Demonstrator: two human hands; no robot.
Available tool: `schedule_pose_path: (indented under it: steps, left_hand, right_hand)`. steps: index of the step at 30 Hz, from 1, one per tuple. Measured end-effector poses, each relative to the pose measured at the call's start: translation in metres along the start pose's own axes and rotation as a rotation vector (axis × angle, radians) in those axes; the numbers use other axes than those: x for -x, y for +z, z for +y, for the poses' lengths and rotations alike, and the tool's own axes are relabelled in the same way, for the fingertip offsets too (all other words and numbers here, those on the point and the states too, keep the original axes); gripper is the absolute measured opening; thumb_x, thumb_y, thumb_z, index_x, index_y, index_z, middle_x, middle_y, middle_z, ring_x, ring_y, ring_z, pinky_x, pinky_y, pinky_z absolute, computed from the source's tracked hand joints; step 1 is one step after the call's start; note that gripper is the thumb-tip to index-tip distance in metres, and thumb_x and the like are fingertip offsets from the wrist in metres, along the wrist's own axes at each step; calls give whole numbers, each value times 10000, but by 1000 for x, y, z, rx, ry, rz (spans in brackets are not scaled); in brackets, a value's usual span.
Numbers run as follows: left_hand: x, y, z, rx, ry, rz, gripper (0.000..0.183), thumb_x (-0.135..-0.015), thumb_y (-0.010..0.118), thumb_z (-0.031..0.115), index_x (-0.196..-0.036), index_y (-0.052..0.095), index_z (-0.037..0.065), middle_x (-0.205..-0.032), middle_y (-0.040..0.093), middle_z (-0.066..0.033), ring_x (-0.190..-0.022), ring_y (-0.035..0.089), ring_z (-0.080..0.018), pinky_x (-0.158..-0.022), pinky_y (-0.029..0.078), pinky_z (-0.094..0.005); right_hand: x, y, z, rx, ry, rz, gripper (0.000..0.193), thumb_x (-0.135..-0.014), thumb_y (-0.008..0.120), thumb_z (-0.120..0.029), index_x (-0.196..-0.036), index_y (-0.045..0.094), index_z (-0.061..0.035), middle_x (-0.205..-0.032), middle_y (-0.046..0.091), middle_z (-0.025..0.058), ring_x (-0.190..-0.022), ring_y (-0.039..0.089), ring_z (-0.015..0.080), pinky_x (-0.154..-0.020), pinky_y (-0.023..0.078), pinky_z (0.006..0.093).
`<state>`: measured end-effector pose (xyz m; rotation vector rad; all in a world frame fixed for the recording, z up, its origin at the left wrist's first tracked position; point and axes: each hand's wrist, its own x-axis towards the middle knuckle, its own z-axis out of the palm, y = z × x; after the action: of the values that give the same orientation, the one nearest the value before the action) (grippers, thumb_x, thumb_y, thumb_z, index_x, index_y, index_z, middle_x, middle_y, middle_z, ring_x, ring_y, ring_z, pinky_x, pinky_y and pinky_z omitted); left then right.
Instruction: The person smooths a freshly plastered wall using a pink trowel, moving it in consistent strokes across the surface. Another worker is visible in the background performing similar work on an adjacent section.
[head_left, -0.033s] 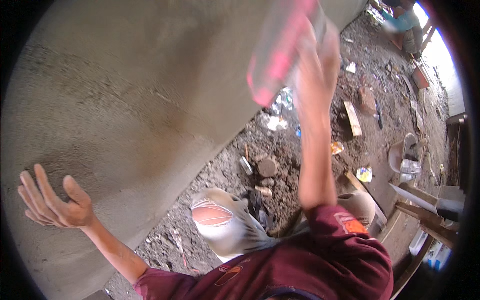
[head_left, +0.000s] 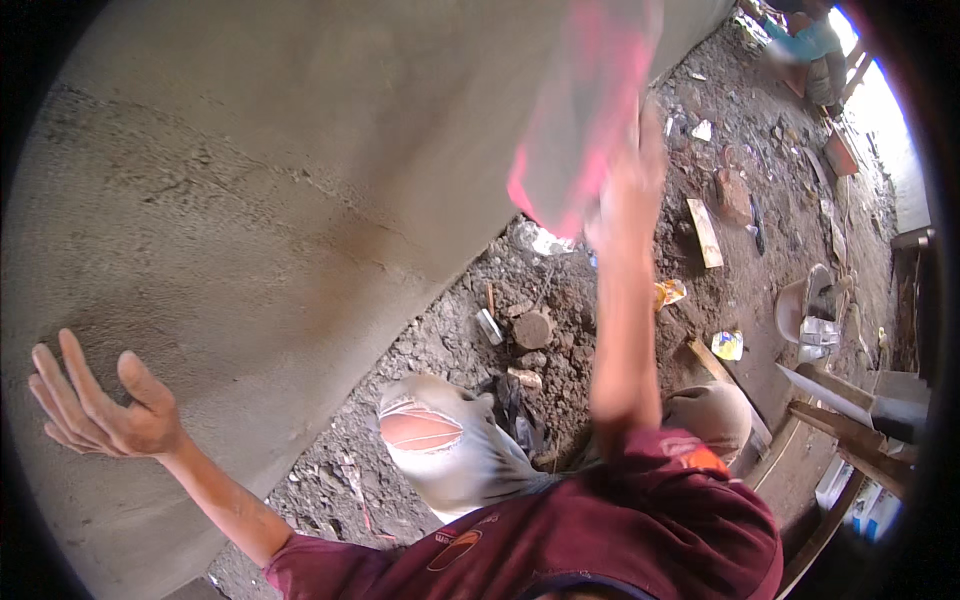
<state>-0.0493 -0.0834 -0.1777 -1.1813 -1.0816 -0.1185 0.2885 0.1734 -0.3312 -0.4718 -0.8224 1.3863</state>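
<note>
A grey plastered wall (head_left: 240, 260) fills the left side, smooth in places and rough along a band on the left. At its upper right edge, a pink-edged plastering float (head_left: 585, 120) with a greyish face is smeared by motion. My right hand (head_left: 632, 175), blurred as well, is closed on the float's right side; its handle is hidden. Whether the float touches the wall, I cannot tell. My left hand (head_left: 110, 405) is held out at the lower left in front of the wall, fingers spread and holding nothing.
Rubble and litter cover the dirt ground (head_left: 570, 340) along the wall's foot. A short board (head_left: 705, 234) lies to the right, with a bucket-like container (head_left: 790, 310) beyond it. Timber pieces (head_left: 850, 430) stick out at lower right. Another person (head_left: 808, 50) is at the far right.
The float's lower end has shifted slightly right and toward me, and my right forearm slightly left. My left hand has drifted a little to the left, still spread.
</note>
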Motion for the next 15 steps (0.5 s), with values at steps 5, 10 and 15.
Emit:
schedule_pose_path:
  steps: [5, 10, 15]
  left_hand:
    - [-10, 2, -11, 26, 35, 51, 496, -1023, 506, 548, -1248, 723, 163, -1336, 683, -18, -1350, 530, -177, -1225, 267, -366]
    - [-2, 15, -12, 6, 31, 55, 498, -1017, 515, 558, -1233, 731, 164, -1330, 686, -19, -1340, 536, -178, -1211, 284, -376]
    - [-6, 10, -11, 16, 34, 60, 497, -1016, 521, 557, -1232, 732, 163, -1330, 685, -20, -1344, 534, -183, -1210, 286, -395]
  right_hand:
    - [121, -127, 165, -53, 815, 432, 336, -1053, 519, -351, -1230, 624, -86, -1084, 689, 43, -966, 693, 184, -811, 585, 359]
    - [163, -127, 231, -257, 924, 426, 310, -1025, 591, -361, -1195, 638, -106, -1030, 688, 35, -883, 689, 202, -750, 564, 381]
    - [166, -111, 237, -231, 935, 497, 331, -1013, 617, -383, -1186, 644, -102, -1038, 692, 48, -892, 696, 221, -761, 563, 415]
